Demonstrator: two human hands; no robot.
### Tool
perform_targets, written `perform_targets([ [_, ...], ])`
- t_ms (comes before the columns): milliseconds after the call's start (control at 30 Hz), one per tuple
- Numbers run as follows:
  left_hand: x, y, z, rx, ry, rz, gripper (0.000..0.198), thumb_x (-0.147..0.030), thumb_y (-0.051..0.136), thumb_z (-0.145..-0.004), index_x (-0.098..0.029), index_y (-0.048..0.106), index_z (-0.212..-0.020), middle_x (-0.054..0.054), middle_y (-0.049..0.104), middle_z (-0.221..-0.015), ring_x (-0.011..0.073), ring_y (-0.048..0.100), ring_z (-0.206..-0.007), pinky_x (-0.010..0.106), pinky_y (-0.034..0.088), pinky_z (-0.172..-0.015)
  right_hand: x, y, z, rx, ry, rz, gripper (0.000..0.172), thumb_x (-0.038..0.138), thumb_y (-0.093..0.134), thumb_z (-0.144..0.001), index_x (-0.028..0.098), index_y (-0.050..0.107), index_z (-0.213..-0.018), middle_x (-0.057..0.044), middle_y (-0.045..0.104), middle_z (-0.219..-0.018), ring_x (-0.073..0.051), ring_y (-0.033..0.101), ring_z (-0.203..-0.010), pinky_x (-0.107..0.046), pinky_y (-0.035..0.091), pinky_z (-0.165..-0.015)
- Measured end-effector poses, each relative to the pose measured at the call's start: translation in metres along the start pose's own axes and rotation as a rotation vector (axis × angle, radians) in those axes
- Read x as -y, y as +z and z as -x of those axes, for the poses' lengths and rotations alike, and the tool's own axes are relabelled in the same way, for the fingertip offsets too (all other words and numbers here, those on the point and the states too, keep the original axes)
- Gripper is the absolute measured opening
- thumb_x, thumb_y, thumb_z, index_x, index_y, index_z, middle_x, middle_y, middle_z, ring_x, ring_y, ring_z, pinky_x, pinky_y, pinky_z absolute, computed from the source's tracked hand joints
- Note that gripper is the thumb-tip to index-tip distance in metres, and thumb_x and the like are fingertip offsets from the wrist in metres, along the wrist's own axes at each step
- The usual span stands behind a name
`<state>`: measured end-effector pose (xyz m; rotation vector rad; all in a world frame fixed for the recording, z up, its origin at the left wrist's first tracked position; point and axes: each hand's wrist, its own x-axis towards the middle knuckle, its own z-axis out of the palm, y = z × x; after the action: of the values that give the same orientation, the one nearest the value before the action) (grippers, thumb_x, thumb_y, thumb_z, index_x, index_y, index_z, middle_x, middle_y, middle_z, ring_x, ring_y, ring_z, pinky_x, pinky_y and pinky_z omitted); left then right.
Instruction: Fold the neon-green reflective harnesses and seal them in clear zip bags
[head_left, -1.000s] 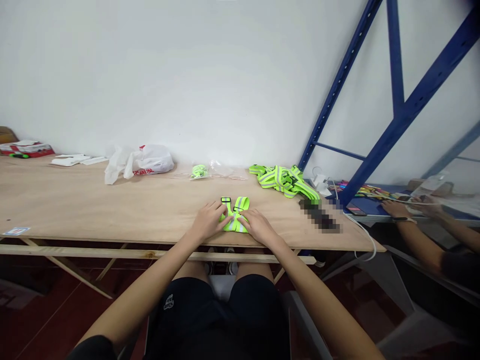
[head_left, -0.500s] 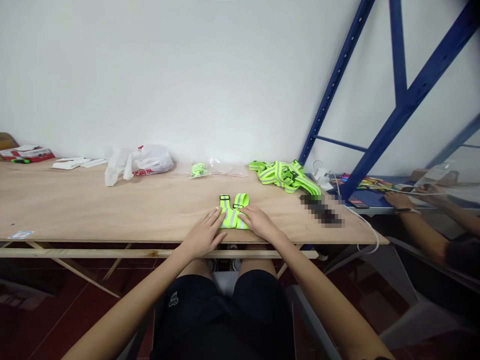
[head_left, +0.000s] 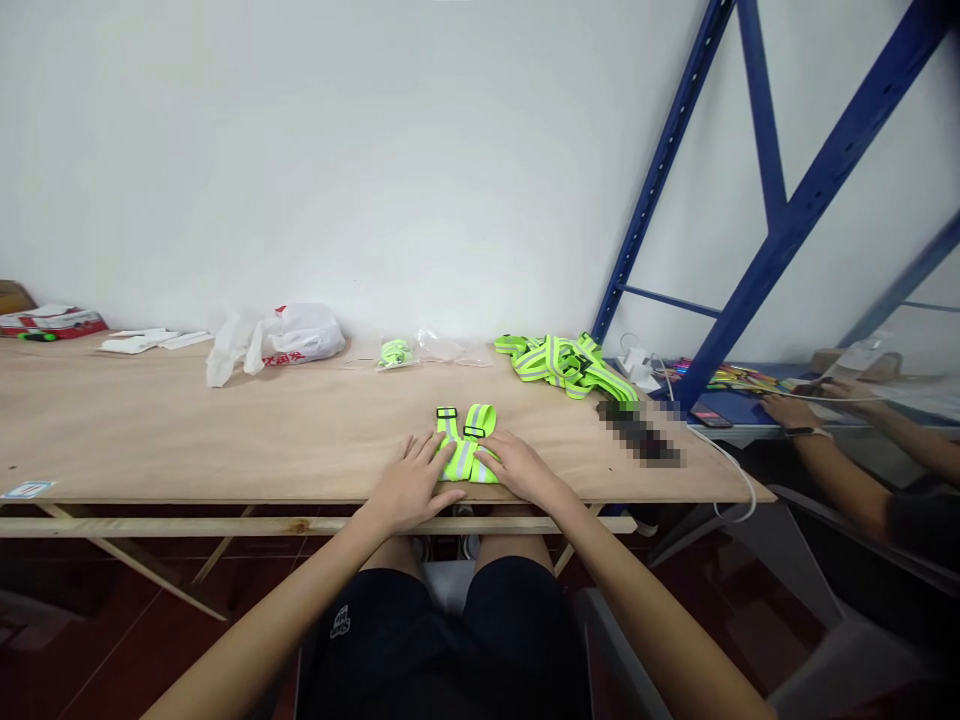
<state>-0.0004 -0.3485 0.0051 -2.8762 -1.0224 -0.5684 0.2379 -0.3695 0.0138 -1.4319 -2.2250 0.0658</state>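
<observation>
A folded neon-green reflective strap vest (head_left: 466, 443) with grey stripes and black buckles lies near the front edge of the plywood table (head_left: 187, 430). My left hand (head_left: 411, 484) rests flat beside its left side, fingers stretched out and touching the fabric. My right hand (head_left: 519, 467) lies on its right side, fingers pressing the fold down. Neither hand grips anything.
A heap of the same green vests (head_left: 564, 360) lies at the back right. Small clear bags (head_left: 420, 349), a white plastic bag (head_left: 281, 337) and papers (head_left: 150, 340) line the wall. A blue steel rack (head_left: 757, 260) stands right, where another person's hands (head_left: 787, 410) work.
My left hand has slid off the vest toward the table's front edge and flattened out. The right hand stays on the vest. The view has shifted slightly.
</observation>
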Motion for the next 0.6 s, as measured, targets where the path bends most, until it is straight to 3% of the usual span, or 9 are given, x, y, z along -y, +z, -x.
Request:
perform_targets([
  [100, -0.008, 0.0, 0.004, -0.019, 0.012, 0.006, 0.067, -0.063, 0.055, -0.09, -0.018, 0.049, -0.139, 0.019, 0.051, -0.145, 0.0362, 0.044, -0.136, 0.056, 0.03, -0.114, 0.011, -0.007, 0.01, 0.017, -0.002, -0.001, 0.029, 0.031, 0.047, -0.101, 0.016, 0.07, -0.108, -0.012, 0.071, -0.106, -0.024, 0.062, -0.104, -0.038, 0.049, -0.095],
  [200, -0.014, 0.006, 0.011, -0.056, 0.016, 0.013, 0.051, -0.048, 0.061, -0.092, -0.021, 0.052, -0.134, 0.016, 0.058, -0.134, 0.0335, 0.053, -0.125, 0.051, 0.04, -0.108, 0.02, -0.01, 0.022, 0.008, 0.011, -0.031, 0.03, 0.031, 0.045, -0.101, 0.017, 0.071, -0.103, -0.011, 0.068, -0.101, -0.024, 0.062, -0.1, -0.038, 0.051, -0.092],
  [300, -0.017, 0.013, 0.018, -0.078, 0.008, 0.009, 0.045, -0.036, 0.064, -0.09, -0.023, 0.053, -0.132, 0.013, 0.062, -0.128, 0.0316, 0.057, -0.116, 0.048, 0.045, -0.101, 0.024, -0.004, 0.033, -0.061, 0.022, -0.091, 0.034, 0.029, 0.04, -0.101, 0.02, 0.07, -0.112, -0.012, 0.066, -0.11, -0.024, 0.063, -0.102, -0.039, 0.052, -0.092],
  [433, -0.018, 0.01, 0.017, -0.076, -0.007, 0.031, 0.045, -0.037, 0.065, -0.089, -0.024, 0.056, -0.131, 0.012, 0.065, -0.123, 0.0311, 0.059, -0.107, 0.046, 0.049, -0.093, 0.018, 0.006, 0.048, -0.154, 0.007, -0.143, 0.041, 0.028, 0.032, -0.101, 0.025, 0.068, -0.122, -0.013, 0.068, -0.119, -0.026, 0.064, -0.109, -0.042, 0.053, -0.095],
  [533, -0.021, -0.002, 0.011, -0.057, -0.035, 0.107, 0.037, -0.043, 0.066, -0.088, -0.026, 0.063, -0.12, 0.009, 0.069, -0.114, 0.0302, 0.061, -0.101, 0.045, 0.048, -0.089, 0.012, 0.008, 0.059, -0.128, 0.009, -0.183, 0.037, 0.035, 0.05, -0.096, 0.028, 0.064, -0.129, -0.012, 0.066, -0.13, -0.03, 0.061, -0.12, -0.046, 0.051, -0.101],
  [600, -0.023, -0.01, 0.007, -0.05, -0.076, 0.185, 0.029, -0.045, 0.066, -0.087, -0.027, 0.067, -0.11, 0.007, 0.071, -0.106, 0.0292, 0.062, -0.099, 0.045, 0.048, -0.089, 0.009, 0.007, 0.063, -0.108, 0.051, -0.216, 0.044, 0.038, 0.062, -0.088, 0.029, 0.061, -0.131, -0.012, 0.065, -0.131, -0.032, 0.061, -0.121, -0.047, 0.05, -0.102],
])
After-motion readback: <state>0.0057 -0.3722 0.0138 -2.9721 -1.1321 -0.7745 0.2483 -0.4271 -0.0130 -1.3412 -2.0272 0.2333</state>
